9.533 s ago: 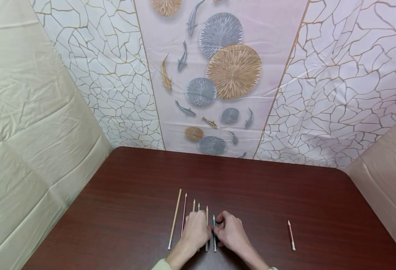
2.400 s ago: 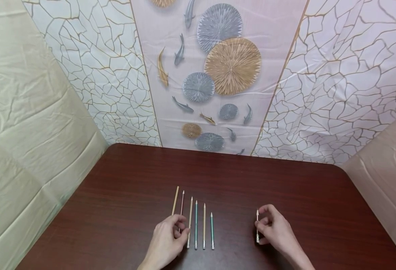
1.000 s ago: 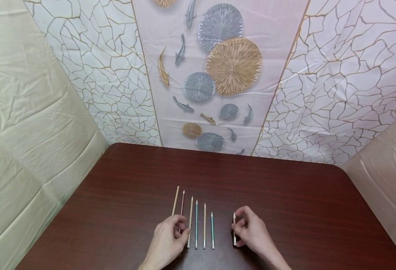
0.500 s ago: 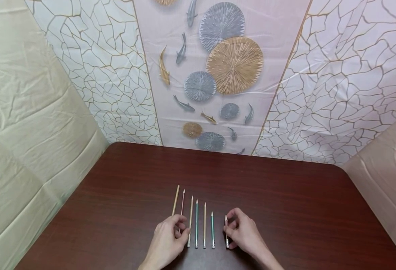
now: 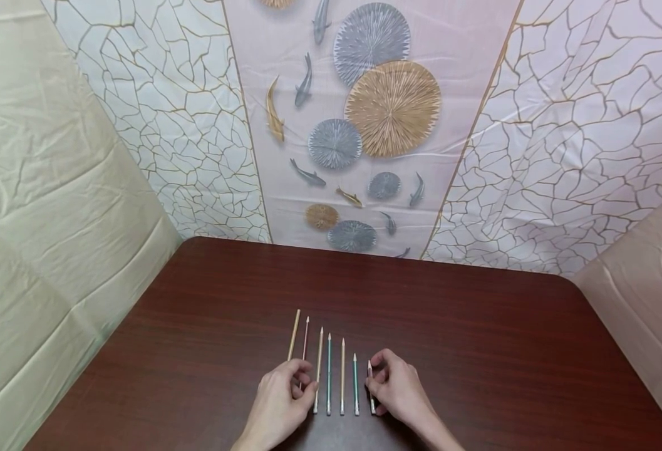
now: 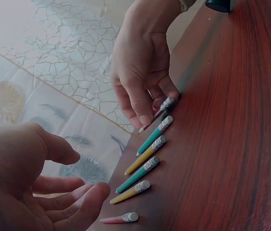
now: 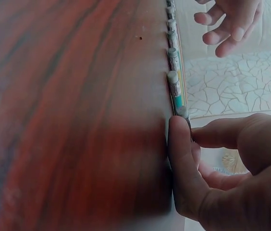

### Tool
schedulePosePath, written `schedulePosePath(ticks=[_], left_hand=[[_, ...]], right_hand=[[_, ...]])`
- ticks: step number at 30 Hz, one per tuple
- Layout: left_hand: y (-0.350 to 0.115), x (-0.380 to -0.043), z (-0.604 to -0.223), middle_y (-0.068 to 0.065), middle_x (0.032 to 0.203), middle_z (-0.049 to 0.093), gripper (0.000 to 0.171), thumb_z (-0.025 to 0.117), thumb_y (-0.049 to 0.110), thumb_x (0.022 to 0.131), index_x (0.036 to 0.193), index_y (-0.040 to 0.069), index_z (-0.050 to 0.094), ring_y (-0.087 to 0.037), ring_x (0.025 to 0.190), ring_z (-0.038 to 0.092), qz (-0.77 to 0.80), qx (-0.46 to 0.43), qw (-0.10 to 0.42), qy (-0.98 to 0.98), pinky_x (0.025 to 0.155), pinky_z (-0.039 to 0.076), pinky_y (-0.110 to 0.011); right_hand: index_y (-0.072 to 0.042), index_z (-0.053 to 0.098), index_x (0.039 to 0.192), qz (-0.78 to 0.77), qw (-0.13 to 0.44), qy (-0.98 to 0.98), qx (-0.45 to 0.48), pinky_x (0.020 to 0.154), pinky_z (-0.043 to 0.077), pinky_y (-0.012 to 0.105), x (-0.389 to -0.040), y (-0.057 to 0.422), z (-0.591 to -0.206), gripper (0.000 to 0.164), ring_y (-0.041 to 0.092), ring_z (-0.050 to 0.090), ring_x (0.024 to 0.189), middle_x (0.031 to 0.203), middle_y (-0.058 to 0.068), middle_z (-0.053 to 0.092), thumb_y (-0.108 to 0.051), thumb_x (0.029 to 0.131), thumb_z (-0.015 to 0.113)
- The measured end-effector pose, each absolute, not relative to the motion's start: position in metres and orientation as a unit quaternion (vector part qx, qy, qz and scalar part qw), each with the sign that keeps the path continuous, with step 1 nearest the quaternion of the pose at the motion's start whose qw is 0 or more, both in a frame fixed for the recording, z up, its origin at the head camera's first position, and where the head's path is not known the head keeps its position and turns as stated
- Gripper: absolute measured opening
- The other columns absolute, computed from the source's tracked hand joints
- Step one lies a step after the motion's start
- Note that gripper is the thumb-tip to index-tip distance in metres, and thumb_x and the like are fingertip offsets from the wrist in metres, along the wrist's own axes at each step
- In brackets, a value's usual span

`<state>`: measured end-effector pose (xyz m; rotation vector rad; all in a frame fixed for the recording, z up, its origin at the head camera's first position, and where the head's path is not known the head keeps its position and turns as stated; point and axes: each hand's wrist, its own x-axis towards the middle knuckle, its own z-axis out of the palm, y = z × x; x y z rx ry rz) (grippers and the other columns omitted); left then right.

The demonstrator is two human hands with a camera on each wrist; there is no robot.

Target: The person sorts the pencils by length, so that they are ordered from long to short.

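Note:
My right hand (image 5: 401, 386) pinches a short reddish pencil (image 5: 372, 404) at the right end of a row. Its eraser end (image 6: 166, 102) points toward me on the table. Just left of it lies a short teal pencil (image 5: 356, 383), followed by a gold pencil (image 5: 342, 376), a longer teal pencil (image 5: 329, 376) and another gold pencil (image 5: 319, 357). My left hand (image 5: 279, 401) hovers by the row's left end, fingers loosely bent and holding nothing. It partly covers a long red pencil (image 5: 305, 343) and the longest, gold pencil (image 5: 294, 335) in the head view.
The dark reddish wooden table (image 5: 477, 326) has rounded far corners. A patterned cloth (image 5: 364, 188) with fish and round leaves hangs behind it, and plain beige cloth (image 5: 54, 250) hangs at the left. A small dark object (image 6: 219, 5) shows at the top of the left wrist view.
Earlier my right hand let go of the short teal pencil and took the reddish one at far right. It has brought that pencil left, beside the row. My left hand shifted left, then stayed still.

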<state>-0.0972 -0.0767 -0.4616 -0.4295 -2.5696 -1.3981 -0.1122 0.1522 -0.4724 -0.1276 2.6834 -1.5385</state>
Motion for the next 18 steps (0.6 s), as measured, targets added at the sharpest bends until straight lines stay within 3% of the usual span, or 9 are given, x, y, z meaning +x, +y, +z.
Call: schedulePosePath(ticks=[18], left_hand=[[-0.0797,-0.0967,-0.4612,0.005,0.080,0.062,0.019,0.073,0.001,0.080,0.099,0.001,0.068,0.001,0.060,0.057,-0.474,-0.142,0.089,-0.864,0.058,0.050,-0.023]], right_hand=[[0.001,0.060,0.099,-0.464,0.011,0.885,-0.045,0.039,0.047,0.029,-0.1137,0.1473,-0.4711,0.021,0.010,0.055,0.036,0.064,-0.001,0.060,0.005,0.080,0.068]])
